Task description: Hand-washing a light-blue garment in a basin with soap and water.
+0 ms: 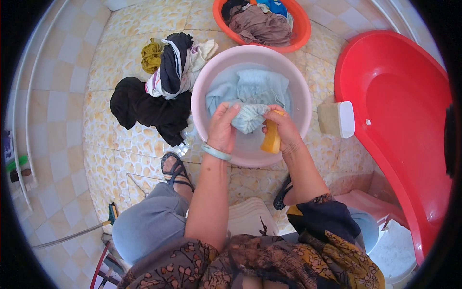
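Observation:
A light blue knitted garment (260,85) lies partly in the water of a pale pink basin (199,118), and one end of it is lifted between my hands. My left hand (223,126) grips that raised end, its thumb on top; a pale bangle (216,152) circles the wrist. A yellow-orange bar of soap (271,137) is held upright in my right hand (287,129), whose fingertips also touch the cloth. The soap hangs over the near right part of the basin. Folds hide some of the fingers of both hands.
Left of the basin, black clothes (149,108), a striped white garment (187,72) and an olive cloth (151,55) lie on the tiled floor. An orange tub (219,19) of laundry stands beyond. At right are a lidded container (337,119) and a red baby bath (399,111).

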`<action>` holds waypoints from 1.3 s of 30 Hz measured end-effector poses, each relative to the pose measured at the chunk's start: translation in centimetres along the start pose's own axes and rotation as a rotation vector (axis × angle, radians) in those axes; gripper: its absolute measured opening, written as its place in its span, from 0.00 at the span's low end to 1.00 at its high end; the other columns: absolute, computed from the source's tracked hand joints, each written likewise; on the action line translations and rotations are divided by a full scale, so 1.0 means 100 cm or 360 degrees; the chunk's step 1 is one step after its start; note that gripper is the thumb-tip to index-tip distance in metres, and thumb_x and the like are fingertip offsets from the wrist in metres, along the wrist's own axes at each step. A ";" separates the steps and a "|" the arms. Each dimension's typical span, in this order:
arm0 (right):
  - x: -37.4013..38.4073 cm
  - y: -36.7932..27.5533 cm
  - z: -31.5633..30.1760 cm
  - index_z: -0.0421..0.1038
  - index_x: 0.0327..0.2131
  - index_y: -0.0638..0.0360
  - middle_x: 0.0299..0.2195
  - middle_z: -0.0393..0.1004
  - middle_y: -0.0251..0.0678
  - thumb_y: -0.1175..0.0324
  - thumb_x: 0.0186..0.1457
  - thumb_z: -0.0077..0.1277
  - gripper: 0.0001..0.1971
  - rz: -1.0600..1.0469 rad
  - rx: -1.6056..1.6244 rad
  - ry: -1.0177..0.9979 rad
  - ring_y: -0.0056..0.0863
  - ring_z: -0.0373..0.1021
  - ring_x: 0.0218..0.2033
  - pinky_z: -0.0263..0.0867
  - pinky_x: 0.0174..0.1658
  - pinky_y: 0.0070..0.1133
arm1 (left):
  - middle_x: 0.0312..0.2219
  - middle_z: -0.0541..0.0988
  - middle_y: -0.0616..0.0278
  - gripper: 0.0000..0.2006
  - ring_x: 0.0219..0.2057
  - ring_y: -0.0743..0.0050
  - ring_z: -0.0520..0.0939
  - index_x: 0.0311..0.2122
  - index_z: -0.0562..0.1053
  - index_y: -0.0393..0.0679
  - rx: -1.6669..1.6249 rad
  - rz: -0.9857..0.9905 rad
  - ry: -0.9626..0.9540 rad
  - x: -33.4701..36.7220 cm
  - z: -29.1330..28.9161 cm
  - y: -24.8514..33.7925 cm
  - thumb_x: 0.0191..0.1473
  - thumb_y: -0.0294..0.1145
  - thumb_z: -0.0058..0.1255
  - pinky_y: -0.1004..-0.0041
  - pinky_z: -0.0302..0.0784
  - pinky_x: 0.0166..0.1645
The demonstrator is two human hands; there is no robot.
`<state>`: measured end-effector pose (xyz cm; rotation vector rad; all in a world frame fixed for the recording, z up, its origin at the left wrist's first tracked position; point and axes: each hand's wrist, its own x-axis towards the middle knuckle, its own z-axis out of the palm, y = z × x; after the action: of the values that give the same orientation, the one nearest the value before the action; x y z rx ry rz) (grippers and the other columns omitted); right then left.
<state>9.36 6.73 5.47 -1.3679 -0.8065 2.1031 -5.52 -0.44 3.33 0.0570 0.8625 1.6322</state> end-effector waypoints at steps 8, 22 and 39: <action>-0.009 -0.014 0.013 0.66 0.29 0.56 0.26 0.68 0.31 0.71 0.48 0.51 0.05 0.0006 0.0150 -0.0086 0.21 0.64 0.24 0.61 0.23 0.17 | 0.34 0.77 0.58 0.08 0.37 0.74 0.76 0.36 0.69 0.39 -0.0275 -0.0074 -0.0325 -0.009 0.028 0.027 0.55 0.33 0.45 0.71 0.71 0.44; -0.001 -0.017 0.012 0.65 0.30 0.56 0.26 0.68 0.31 0.71 0.47 0.50 0.06 0.0011 0.0271 -0.0002 0.21 0.65 0.24 0.63 0.23 0.19 | 0.35 0.76 0.58 0.07 0.35 0.72 0.78 0.37 0.69 0.40 -0.0191 -0.0017 -0.0251 -0.005 0.031 0.027 0.57 0.30 0.42 0.71 0.74 0.41; 0.022 -0.025 0.009 0.66 0.29 0.57 0.26 0.69 0.33 0.70 0.49 0.49 0.04 0.0071 -0.0251 -0.0117 0.21 0.66 0.24 0.64 0.22 0.19 | 0.44 0.73 0.59 0.16 0.46 0.67 0.74 0.48 0.66 0.39 -0.0498 -0.0530 -0.0176 -0.005 0.022 -0.008 0.57 0.36 0.41 0.66 0.66 0.54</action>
<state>7.97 9.81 6.18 -1.4072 -0.9988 2.1741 -3.67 0.20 4.66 -0.2035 0.4938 1.4164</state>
